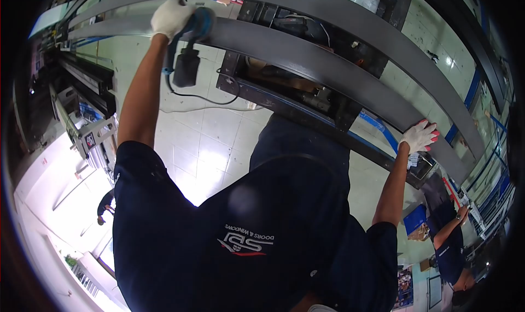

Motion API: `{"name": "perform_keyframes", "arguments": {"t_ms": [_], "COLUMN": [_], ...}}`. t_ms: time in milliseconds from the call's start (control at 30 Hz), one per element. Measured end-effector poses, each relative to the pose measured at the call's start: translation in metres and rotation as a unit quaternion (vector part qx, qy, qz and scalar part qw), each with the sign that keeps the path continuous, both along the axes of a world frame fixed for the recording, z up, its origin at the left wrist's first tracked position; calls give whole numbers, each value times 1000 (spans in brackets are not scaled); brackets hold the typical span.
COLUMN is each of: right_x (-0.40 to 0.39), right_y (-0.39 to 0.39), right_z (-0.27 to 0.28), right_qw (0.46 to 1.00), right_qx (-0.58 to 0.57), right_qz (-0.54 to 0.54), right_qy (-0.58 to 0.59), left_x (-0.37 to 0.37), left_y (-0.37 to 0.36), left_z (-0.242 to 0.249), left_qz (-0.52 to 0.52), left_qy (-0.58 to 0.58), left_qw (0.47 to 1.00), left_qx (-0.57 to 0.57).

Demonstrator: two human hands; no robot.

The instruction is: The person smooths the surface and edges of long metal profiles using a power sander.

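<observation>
My left hand, in a white glove, is closed around a blue sander with a black dust bag and a trailing cable. The sander's round head is over the nearer of two long grey bars, towards its left part. Far to the right, my right hand lies on the same bar near its right end. Its glove is white with red fingertips, and the fingers are spread. The second grey bar runs behind the nearer one.
Under the bars stands a dark metal frame holding tools and cables. A co-worker is at the lower right, beside a blue box. Another person is far off at the left. Dark profiles lie at the left.
</observation>
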State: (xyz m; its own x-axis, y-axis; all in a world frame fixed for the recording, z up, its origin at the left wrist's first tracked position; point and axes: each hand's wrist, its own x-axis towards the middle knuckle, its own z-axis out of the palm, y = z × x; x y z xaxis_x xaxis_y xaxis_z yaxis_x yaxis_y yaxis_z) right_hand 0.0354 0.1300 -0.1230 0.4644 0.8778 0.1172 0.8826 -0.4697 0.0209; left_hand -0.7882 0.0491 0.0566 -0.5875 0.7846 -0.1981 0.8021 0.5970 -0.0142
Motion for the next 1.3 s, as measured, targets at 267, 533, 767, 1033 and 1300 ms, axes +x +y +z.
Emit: {"name": "perform_keyframes", "arguments": {"t_ms": [267, 533, 767, 1033, 1300], "right_x": [-11, -16, -9, 0, 4], "right_y": [-15, -24, -26, -26, -22], "right_z": [-7, 0, -2, 2, -3], "right_qw": [994, 970, 964, 963, 971], "right_qx": [57, 149, 135, 146, 148], "right_qz": [92, 153, 164, 188, 182], "right_qy": [-6, 119, 158, 124, 45], "left_x": [222, 502, 653, 570, 313], "left_y": [36, 83, 98, 92, 53], "left_z": [-1, 9, 9, 18, 7], "left_qz": [-93, -243, -354, -311, -194], "left_qy": [-8, -95, -191, -155, -52], "left_qw": [994, 962, 914, 937, 977], "left_qx": [59, 76, 54, 40, 71]}}
